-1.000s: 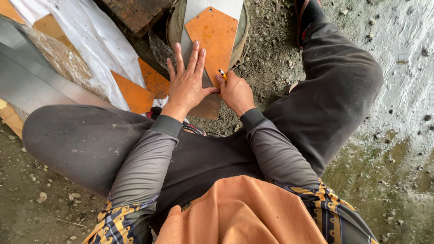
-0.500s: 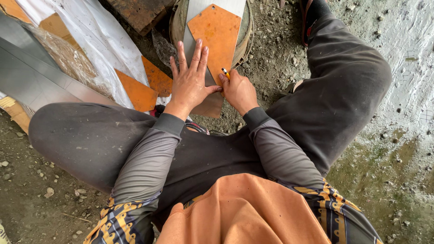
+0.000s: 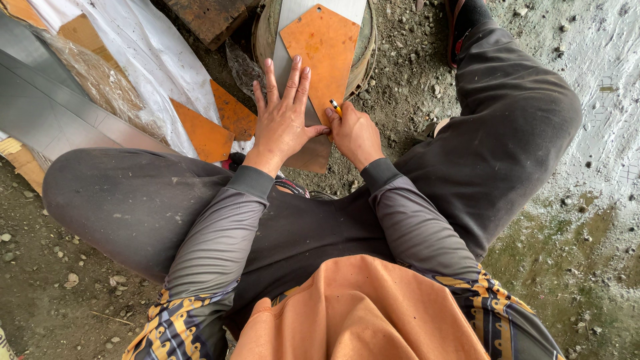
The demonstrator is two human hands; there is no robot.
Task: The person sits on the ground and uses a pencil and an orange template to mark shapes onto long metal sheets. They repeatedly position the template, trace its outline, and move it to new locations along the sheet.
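My left hand (image 3: 283, 117) lies flat with fingers spread, pressing on an orange rusty template plate (image 3: 323, 50) that rests on a grey metal sheet (image 3: 293, 40). My right hand (image 3: 355, 133) is closed around a small yellow pencil (image 3: 335, 107), its tip at the lower edge of the orange plate, right beside my left thumb. Both pieces lie over a round wooden ring (image 3: 365, 50) on the ground between my bent knees.
More orange cut pieces (image 3: 210, 130) lie at the left beside white plastic sheeting (image 3: 153, 60) and long grey metal sheets (image 3: 47, 113). A rusty block (image 3: 210, 17) sits at the top. Gravel and dirt surround me; pale wet concrete (image 3: 613, 100) is at the right.
The camera view has shifted slightly. Both hands stay on the orange plate, with the pencil hand holding near the same edge.
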